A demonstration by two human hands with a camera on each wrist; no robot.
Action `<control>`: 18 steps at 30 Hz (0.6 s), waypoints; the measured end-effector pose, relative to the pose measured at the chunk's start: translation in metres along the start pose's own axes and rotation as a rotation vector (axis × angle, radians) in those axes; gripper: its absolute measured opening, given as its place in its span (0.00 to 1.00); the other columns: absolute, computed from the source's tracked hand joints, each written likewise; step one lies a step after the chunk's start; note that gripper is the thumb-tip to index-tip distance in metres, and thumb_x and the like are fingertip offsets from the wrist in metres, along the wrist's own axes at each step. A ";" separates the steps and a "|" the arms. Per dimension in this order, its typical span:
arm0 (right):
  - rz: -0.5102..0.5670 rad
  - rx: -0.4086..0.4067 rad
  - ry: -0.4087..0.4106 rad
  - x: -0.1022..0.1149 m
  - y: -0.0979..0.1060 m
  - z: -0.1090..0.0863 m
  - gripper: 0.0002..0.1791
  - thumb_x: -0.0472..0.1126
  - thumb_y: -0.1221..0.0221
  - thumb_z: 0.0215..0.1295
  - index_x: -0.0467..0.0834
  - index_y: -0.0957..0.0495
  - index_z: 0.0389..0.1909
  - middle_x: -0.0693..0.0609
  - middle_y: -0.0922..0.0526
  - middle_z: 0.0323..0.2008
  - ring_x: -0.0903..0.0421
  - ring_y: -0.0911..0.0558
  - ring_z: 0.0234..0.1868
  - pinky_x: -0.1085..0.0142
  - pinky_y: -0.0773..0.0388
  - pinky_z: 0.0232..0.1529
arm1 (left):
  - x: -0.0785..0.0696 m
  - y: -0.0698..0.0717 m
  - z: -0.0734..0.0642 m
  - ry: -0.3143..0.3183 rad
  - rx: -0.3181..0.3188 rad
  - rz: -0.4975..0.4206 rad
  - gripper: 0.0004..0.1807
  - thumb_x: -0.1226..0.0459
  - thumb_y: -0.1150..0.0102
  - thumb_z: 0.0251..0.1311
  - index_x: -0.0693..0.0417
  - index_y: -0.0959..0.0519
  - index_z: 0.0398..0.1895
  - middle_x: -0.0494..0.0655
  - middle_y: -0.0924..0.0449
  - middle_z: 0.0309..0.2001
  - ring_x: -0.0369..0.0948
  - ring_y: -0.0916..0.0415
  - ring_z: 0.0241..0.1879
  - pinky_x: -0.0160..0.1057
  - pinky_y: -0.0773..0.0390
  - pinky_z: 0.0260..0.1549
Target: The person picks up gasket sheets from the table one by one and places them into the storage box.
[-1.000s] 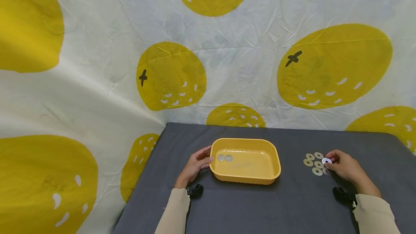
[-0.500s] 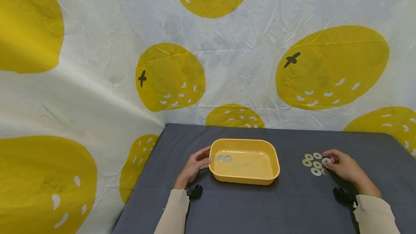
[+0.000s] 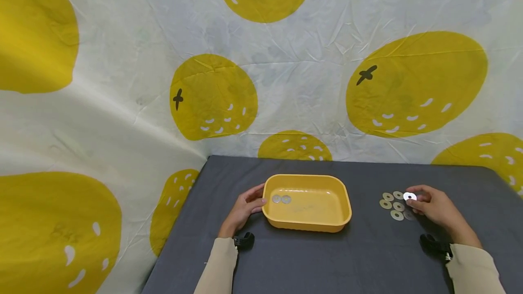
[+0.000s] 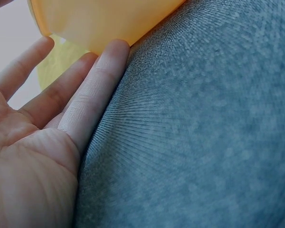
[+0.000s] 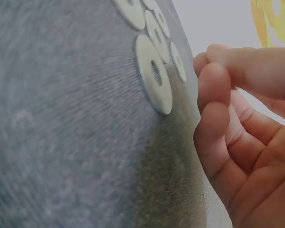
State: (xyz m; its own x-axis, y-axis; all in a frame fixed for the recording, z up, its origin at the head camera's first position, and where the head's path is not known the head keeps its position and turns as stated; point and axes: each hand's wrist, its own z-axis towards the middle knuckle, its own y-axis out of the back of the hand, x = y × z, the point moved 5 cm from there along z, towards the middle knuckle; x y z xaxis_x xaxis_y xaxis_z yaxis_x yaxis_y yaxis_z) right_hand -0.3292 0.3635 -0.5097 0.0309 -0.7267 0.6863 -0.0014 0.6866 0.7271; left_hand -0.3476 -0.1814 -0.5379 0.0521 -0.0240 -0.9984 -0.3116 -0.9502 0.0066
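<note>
At the right of the table in the head view, my right hand [image 3: 435,207] pinches a flat metal washer [image 3: 410,196] between thumb and fingertips, just over the other washers. Several of these loose washers [image 3: 385,204] lie flat beside it. The right wrist view has washers [image 5: 154,75] on the cloth, left of the bent fingers [image 5: 213,85]; the pinched one is hidden there. My left hand [image 3: 244,207] touches the left side of a yellow plastic tray [image 3: 306,227], its fingers [image 4: 92,90] mostly straight against the wall. Inside the tray lie two washers [image 3: 286,199].
A dark grey cloth [image 3: 302,262] covers the table. Behind it and to the left hangs a white sheet [image 3: 302,90] printed with yellow fruit. Black camera bands are on both wrists.
My right hand has raised the pinched washer slightly, and the washer now catches the light. The left hand and the tray stay in place.
</note>
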 end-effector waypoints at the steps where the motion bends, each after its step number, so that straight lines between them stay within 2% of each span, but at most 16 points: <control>1: 0.008 0.001 -0.003 0.000 0.000 0.000 0.24 0.37 0.36 0.70 0.28 0.28 0.60 0.48 0.16 0.28 0.61 0.23 0.26 0.68 0.24 0.26 | 0.000 0.000 0.000 0.000 0.000 0.000 0.35 0.58 0.32 0.66 0.43 0.31 0.76 0.56 0.26 0.69 0.44 0.20 0.60 0.42 0.16 0.55; 12: 0.125 0.047 0.006 0.012 0.004 -0.003 0.32 0.46 0.34 0.69 0.31 0.30 0.64 0.42 0.12 0.37 0.60 0.16 0.32 0.69 0.16 0.34 | 0.001 0.000 0.000 -0.014 0.006 0.013 0.34 0.58 0.34 0.67 0.44 0.32 0.76 0.57 0.26 0.68 0.45 0.20 0.60 0.44 0.16 0.56; 18: 0.167 0.051 0.047 0.020 0.001 -0.003 0.30 0.45 0.34 0.69 0.29 0.30 0.63 0.51 0.11 0.35 0.61 0.17 0.32 0.68 0.17 0.33 | 0.002 -0.001 0.001 -0.015 0.003 0.008 0.35 0.58 0.34 0.67 0.47 0.33 0.77 0.58 0.26 0.69 0.45 0.20 0.61 0.43 0.16 0.56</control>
State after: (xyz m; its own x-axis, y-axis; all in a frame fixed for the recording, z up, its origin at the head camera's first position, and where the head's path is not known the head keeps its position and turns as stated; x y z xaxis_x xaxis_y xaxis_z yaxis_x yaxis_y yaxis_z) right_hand -0.3255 0.3502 -0.4955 0.0724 -0.5996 0.7970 -0.0609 0.7950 0.6036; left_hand -0.3480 -0.1806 -0.5396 0.0356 -0.0265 -0.9990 -0.3152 -0.9489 0.0140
